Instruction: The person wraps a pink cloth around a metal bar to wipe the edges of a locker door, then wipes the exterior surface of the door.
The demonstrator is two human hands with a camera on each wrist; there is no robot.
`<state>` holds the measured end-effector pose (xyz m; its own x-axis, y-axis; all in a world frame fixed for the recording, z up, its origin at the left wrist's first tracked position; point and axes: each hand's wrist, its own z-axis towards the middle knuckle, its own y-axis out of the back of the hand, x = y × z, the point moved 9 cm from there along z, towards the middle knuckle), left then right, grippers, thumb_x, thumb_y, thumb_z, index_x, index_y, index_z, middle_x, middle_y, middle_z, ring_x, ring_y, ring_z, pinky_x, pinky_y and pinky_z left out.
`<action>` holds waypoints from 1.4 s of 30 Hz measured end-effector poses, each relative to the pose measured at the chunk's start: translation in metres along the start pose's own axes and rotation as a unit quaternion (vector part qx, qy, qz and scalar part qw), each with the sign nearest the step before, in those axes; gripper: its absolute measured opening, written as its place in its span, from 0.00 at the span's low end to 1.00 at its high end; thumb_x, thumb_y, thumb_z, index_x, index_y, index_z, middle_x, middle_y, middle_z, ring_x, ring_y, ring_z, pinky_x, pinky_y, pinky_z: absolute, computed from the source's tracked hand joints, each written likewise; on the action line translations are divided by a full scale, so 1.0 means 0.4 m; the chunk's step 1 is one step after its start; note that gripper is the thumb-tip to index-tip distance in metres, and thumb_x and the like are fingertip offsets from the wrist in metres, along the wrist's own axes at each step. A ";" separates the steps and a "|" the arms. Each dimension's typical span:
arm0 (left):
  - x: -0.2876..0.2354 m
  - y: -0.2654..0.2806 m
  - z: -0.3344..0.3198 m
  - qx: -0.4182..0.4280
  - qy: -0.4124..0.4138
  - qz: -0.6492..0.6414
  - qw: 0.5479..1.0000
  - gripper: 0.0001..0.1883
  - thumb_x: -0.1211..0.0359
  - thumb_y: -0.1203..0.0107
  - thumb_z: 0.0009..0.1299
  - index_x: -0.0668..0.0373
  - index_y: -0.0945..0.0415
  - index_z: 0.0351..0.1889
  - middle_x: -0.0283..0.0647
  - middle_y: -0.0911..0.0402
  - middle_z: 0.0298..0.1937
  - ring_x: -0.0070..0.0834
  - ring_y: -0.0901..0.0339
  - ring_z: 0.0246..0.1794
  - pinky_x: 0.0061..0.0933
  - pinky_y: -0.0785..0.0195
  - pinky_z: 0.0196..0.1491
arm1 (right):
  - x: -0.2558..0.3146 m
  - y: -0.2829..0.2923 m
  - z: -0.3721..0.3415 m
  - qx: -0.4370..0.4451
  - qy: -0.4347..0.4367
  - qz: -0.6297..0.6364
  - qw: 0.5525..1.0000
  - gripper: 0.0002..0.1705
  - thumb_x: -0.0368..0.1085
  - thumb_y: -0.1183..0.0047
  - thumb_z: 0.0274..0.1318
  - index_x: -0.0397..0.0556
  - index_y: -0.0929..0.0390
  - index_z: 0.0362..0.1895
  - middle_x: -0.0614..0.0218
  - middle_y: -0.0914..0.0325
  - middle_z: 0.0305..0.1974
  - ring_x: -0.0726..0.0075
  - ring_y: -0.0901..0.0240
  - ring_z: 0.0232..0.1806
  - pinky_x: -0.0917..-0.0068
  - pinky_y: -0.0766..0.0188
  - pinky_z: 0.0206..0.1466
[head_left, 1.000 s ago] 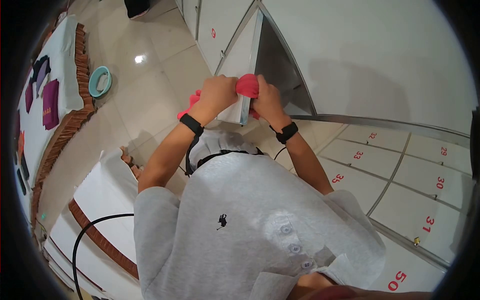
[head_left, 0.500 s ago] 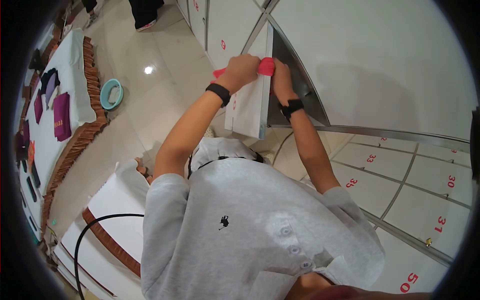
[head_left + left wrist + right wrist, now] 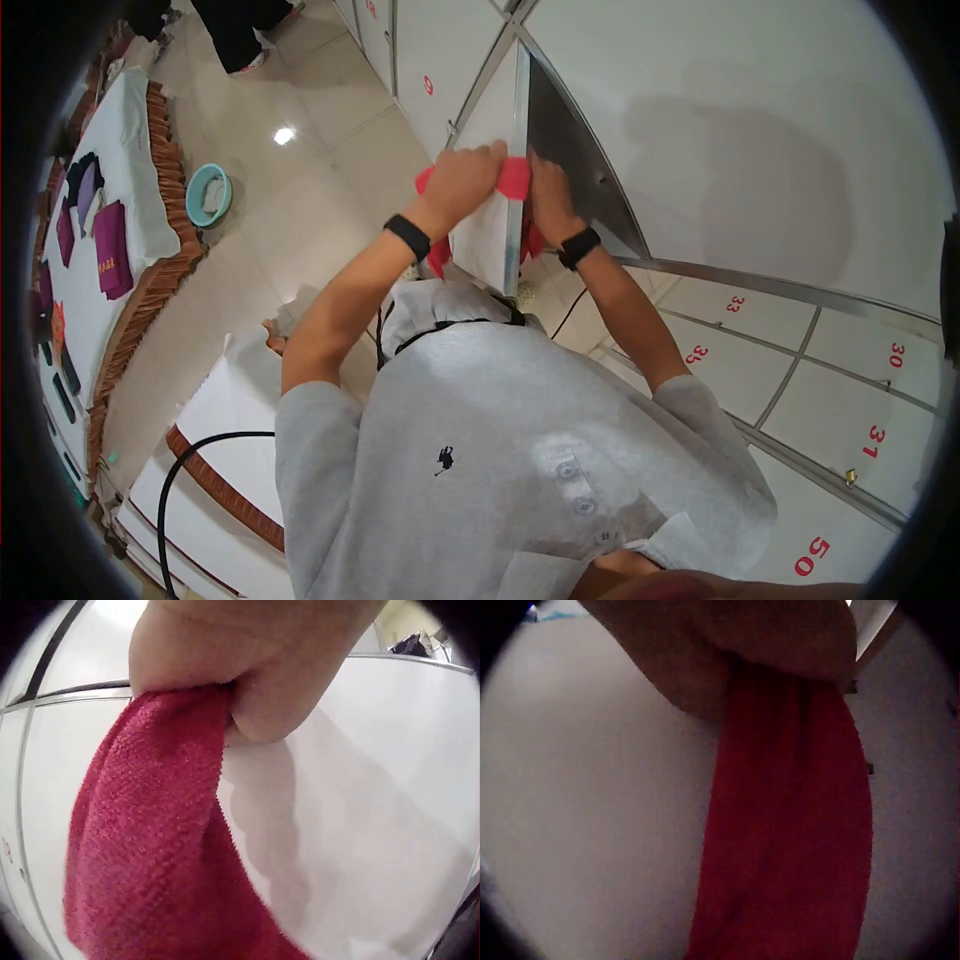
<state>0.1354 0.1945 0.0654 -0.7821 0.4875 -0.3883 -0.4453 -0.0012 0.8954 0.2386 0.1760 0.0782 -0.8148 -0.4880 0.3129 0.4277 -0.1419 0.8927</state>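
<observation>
A red towel [image 3: 513,179] lies folded over the top edge of an open white locker door [image 3: 489,240], one end hanging down each face. My left hand [image 3: 463,184] grips it on the door's outer face; in the left wrist view the towel [image 3: 150,825] hangs from under the curled fingers. On the inner side my right hand [image 3: 551,202] grips the other end, and the right wrist view has the towel [image 3: 784,825] hanging straight down from that hand. Both hands are close to the door edge, with the fold of towel between them.
Numbered white lockers [image 3: 740,190] stand to the right and ahead. A light blue basin [image 3: 190,200] with a cloth inside sits on the tiled floor [image 3: 300,190]. White-covered tables with brown frills are at left, one bearing purple towels [image 3: 113,250]. Another person's dark-trousered legs [image 3: 225,30] show far off.
Both hands slid the towel along the door's top edge away from my body, then partway back toward me. The other person's legs have come further into view.
</observation>
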 end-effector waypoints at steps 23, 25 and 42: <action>-0.040 0.037 -0.177 0.240 0.058 -0.459 0.853 0.25 0.52 0.37 0.61 0.64 0.23 0.43 0.44 0.23 0.25 0.31 0.30 0.25 0.32 0.35 0.34 | 0.105 0.080 -0.147 0.086 -0.062 0.378 0.920 0.38 0.69 0.50 0.54 0.41 0.34 0.38 0.51 0.26 0.23 0.44 0.26 0.26 0.63 0.32 0.29; -0.062 0.047 -0.171 0.236 0.006 -0.446 0.863 0.21 0.55 0.37 0.62 0.65 0.23 0.42 0.44 0.22 0.25 0.31 0.29 0.25 0.32 0.35 0.33 | 0.094 0.066 -0.165 0.101 -0.086 0.320 0.938 0.38 0.69 0.51 0.55 0.41 0.33 0.37 0.54 0.25 0.23 0.50 0.25 0.26 0.64 0.32 0.29; 0.039 -0.069 -0.038 0.193 0.134 -0.603 0.763 0.17 0.54 0.48 0.72 0.57 0.28 0.28 0.24 0.39 0.16 0.14 0.45 0.16 0.21 0.52 0.20 | -0.062 -0.042 0.000 0.089 -0.193 0.506 0.836 0.27 0.56 0.49 0.62 0.47 0.29 0.22 0.80 0.40 0.17 0.85 0.47 0.20 0.79 0.51 0.21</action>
<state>0.1288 0.1888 0.0315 0.0102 -0.2643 -0.9644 -0.7899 0.5892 -0.1698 0.2517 0.1907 0.0553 -0.1525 0.0383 0.9876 0.9370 0.3232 0.1322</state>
